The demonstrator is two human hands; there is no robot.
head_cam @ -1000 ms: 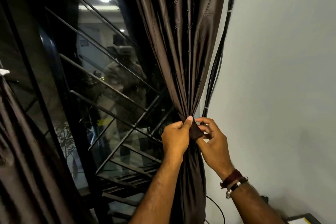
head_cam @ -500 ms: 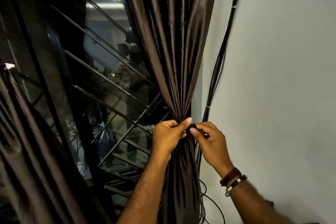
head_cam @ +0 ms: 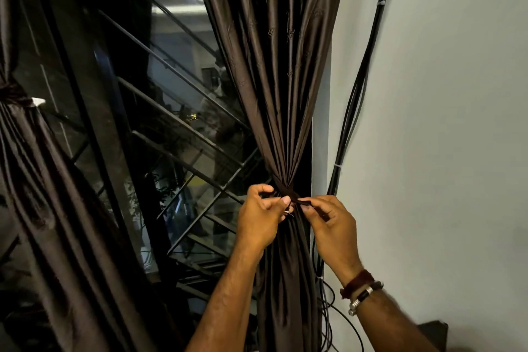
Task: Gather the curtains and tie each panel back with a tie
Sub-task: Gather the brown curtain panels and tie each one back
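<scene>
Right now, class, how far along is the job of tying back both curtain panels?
Done: the left panel looks gathered, with a tie around it. In hand: both hands, left hand and right hand, fasten the dark tie round the gathered right panel. Left: finishing that fastening.

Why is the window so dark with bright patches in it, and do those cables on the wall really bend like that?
In the head view, the window is dark and mirrors the lit room, so a ceiling light glares near the top. The cables bow, likely from the wide-angle lens. The hands, the tie and the curtain are evenly lit and fairly sharp.
</scene>
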